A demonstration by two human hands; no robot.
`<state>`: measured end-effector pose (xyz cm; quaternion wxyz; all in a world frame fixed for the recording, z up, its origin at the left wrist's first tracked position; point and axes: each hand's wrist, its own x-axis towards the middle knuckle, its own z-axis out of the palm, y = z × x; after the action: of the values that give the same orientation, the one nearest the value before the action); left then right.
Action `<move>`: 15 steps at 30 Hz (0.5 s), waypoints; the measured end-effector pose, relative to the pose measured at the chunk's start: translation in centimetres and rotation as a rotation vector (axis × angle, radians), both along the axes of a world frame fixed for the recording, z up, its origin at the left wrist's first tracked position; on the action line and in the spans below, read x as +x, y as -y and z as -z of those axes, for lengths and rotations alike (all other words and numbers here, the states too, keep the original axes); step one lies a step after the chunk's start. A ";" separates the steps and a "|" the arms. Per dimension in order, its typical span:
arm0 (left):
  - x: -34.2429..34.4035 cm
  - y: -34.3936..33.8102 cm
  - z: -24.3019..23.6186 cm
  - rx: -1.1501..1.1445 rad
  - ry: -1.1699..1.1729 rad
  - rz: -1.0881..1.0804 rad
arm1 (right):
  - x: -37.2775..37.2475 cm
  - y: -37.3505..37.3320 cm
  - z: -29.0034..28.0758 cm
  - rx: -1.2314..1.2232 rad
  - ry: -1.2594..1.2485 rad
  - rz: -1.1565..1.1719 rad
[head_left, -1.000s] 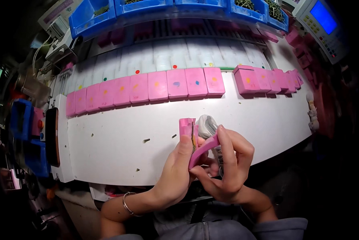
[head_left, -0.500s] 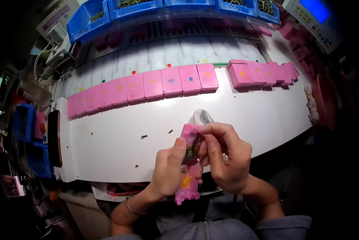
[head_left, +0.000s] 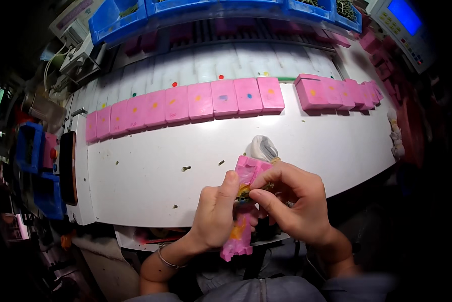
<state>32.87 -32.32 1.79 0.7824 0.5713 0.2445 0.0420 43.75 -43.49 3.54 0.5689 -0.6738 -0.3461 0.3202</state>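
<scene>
My left hand is closed around an opened pink mold, its thumb along the near left side. The mold's second, yellow-stained half hangs below my fingers. My right hand has thumb and forefinger pinched at a small dark green and yellow piece inside the upper half; its exact shape is hard to make out. Behind the mold lies a white and grey bundle, partly hidden by my hands.
A white worktop holds scattered small bits, a long row of pink blocks and a shorter row at right. Blue bins line the back; a control panel stands back right and a dark phone-like slab at left.
The mold has swung open, one half now hanging downward. My right thumb and forefinger have moved from the mold's pink flap onto the dark piece inside.
</scene>
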 end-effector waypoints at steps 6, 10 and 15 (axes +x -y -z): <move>0.4 -0.5 -0.1 -0.120 0.000 0.021 | -0.2 0.0 0.1 -0.004 -0.027 -0.006; 0.4 -1.1 0.0 -0.287 -0.013 0.023 | -0.3 -0.4 -0.2 -0.008 -0.103 -0.024; 0.7 -0.9 0.0 -0.258 -0.060 0.020 | 0.3 -0.4 0.6 -0.015 0.238 -0.089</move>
<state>33.59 -31.43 1.77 0.8422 0.4692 0.2653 -0.0148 44.07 -43.11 2.95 0.5038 -0.6953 -0.4383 0.2657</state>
